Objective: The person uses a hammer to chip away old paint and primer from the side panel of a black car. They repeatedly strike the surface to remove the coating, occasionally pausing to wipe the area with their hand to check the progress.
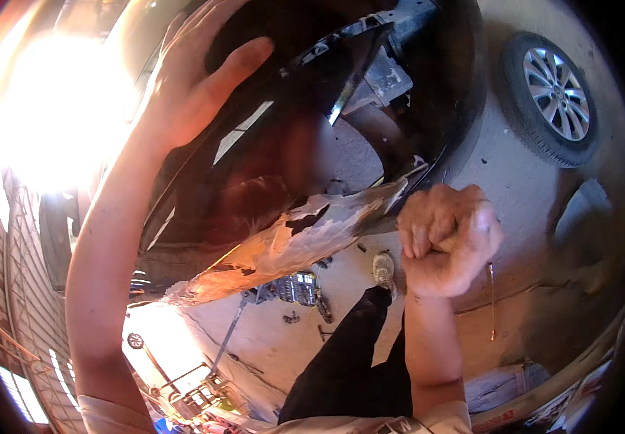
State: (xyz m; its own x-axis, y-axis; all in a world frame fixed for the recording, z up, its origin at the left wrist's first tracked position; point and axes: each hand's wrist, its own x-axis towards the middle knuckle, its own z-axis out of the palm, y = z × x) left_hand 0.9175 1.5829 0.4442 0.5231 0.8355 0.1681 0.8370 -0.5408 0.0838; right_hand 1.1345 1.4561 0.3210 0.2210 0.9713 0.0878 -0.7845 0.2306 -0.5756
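In front of me is a dark, glossy car body panel (204,199) around an open wheel well. Its lower edge (290,242) is rough, with peeling, pale grey and orange-brown patches and a dark gap. My left hand (200,76) lies on or just over the upper part of the panel, thumb stretched out, fingers extended towards the top of the view. To the right of the rough edge's end, my right hand (446,239) is raised, fingers curled into a fist. Whatever it may hold is hidden. Below that fist shows a thin rod or wire (492,304).
A wheel with a silver alloy rim (557,94) lies on the floor at the far right. Below the panel sit an opened tool case (294,288) and small scattered tools. A metal trolley-like frame (196,390) stands lower left. A bright light (66,108) glares at the left.
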